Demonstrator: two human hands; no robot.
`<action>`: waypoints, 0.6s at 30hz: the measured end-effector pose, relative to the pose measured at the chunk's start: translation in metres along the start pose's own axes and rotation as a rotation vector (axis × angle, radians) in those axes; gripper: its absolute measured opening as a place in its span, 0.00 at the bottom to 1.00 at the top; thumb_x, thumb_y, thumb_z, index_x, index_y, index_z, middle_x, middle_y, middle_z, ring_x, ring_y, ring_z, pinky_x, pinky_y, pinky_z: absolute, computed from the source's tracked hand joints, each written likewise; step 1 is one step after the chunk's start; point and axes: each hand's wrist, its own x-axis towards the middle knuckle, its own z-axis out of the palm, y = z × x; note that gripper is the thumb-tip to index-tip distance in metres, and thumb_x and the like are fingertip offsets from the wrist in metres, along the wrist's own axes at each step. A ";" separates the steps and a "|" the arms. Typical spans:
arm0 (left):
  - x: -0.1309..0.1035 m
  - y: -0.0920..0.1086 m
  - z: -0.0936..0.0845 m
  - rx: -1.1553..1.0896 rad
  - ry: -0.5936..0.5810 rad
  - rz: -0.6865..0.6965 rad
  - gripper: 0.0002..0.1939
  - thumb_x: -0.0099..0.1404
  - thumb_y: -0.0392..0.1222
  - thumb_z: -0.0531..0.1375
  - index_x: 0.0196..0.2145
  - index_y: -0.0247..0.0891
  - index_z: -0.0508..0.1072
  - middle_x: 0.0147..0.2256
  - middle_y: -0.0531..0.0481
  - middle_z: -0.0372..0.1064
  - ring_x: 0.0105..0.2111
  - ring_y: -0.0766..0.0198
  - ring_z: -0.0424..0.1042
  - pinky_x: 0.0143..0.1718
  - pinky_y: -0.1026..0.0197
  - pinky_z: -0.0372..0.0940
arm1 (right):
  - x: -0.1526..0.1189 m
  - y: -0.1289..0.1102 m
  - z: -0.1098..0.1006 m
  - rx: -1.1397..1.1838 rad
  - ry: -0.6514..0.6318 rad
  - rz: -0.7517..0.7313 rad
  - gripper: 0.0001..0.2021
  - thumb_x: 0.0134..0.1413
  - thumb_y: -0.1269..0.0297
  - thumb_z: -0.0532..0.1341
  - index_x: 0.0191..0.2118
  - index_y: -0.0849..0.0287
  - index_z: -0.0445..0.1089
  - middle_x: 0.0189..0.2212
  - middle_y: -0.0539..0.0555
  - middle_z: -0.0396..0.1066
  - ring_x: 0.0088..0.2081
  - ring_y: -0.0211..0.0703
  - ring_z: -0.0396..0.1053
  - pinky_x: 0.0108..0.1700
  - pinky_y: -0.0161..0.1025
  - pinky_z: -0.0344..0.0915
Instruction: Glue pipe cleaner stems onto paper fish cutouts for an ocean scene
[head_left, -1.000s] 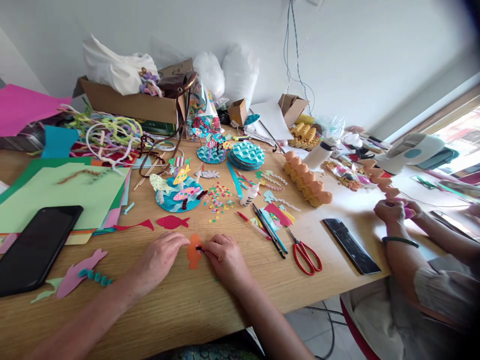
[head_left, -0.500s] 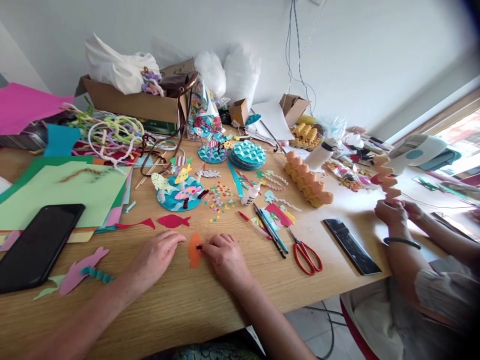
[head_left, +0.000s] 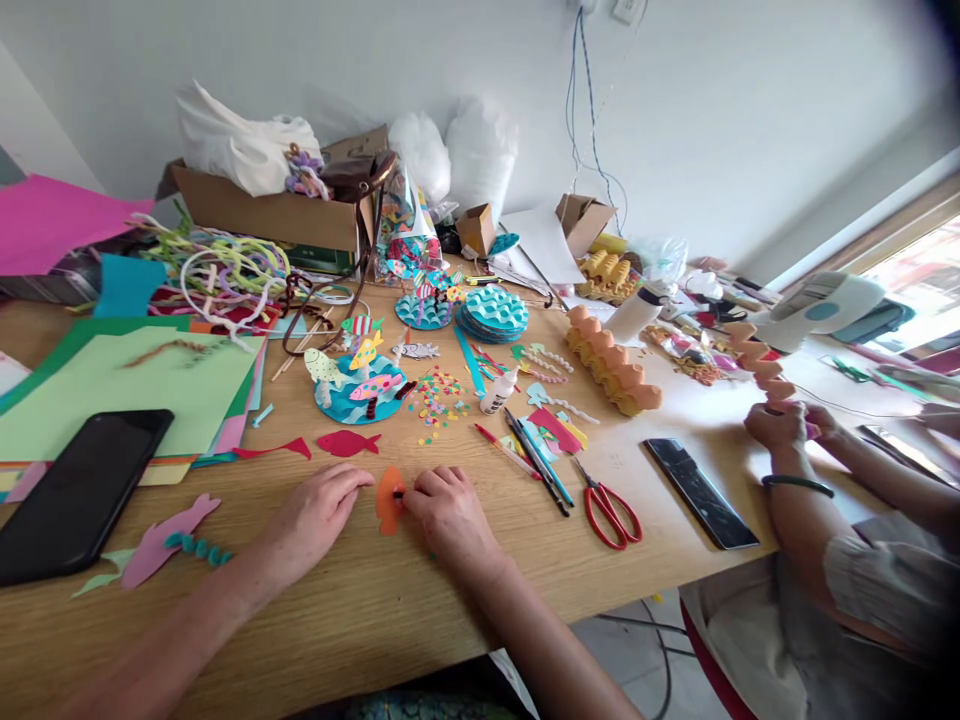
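An orange paper fish (head_left: 388, 502) lies on the wooden table between my hands. My right hand (head_left: 448, 508) rests at its right edge, fingers closed on a small dark piece that touches the fish. My left hand (head_left: 319, 512) lies just left of the fish, its fingers together and bent; whatever they may hold is hidden. Above my left hand is a red paper fish (head_left: 348, 443). Farther left, a pink paper fish (head_left: 169, 540) has a curled teal pipe cleaner (head_left: 199, 548) on it. Behind the hands, a blue base (head_left: 358, 402) carries several decorated paper fish.
Red scissors (head_left: 611, 515), pens (head_left: 536, 462) and a glue bottle (head_left: 498, 392) lie right of centre. Phones lie at left (head_left: 82, 495) and right (head_left: 701, 492). Coloured paper (head_left: 187, 400) is stacked at left. At far right, another person's hands (head_left: 784, 425) hold egg carton.
The view has shifted slightly. My hands and the orange fish stay nearly in place. The other person's egg carton piece sits a little lower and farther left.
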 end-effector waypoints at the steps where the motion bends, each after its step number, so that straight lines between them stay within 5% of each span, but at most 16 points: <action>1: 0.000 0.001 -0.002 -0.024 -0.004 -0.019 0.15 0.59 0.35 0.48 0.35 0.41 0.73 0.36 0.48 0.75 0.38 0.59 0.73 0.42 0.57 0.67 | 0.000 0.000 0.000 0.007 -0.003 0.003 0.06 0.58 0.65 0.58 0.34 0.55 0.72 0.28 0.52 0.68 0.33 0.41 0.61 0.34 0.38 0.51; 12: -0.004 0.002 -0.007 -0.380 -0.025 -0.224 0.11 0.57 0.41 0.53 0.36 0.41 0.71 0.36 0.49 0.75 0.38 0.59 0.74 0.41 0.58 0.69 | -0.004 0.004 0.005 0.170 0.072 0.094 0.07 0.58 0.69 0.57 0.35 0.55 0.73 0.31 0.52 0.70 0.34 0.39 0.63 0.37 0.36 0.55; 18: -0.004 0.003 -0.005 -0.499 0.024 -0.269 0.12 0.57 0.40 0.53 0.39 0.40 0.69 0.38 0.47 0.73 0.40 0.59 0.73 0.42 0.56 0.69 | -0.002 0.006 0.006 0.731 0.230 0.266 0.06 0.54 0.69 0.58 0.32 0.57 0.74 0.28 0.52 0.70 0.31 0.38 0.65 0.34 0.34 0.59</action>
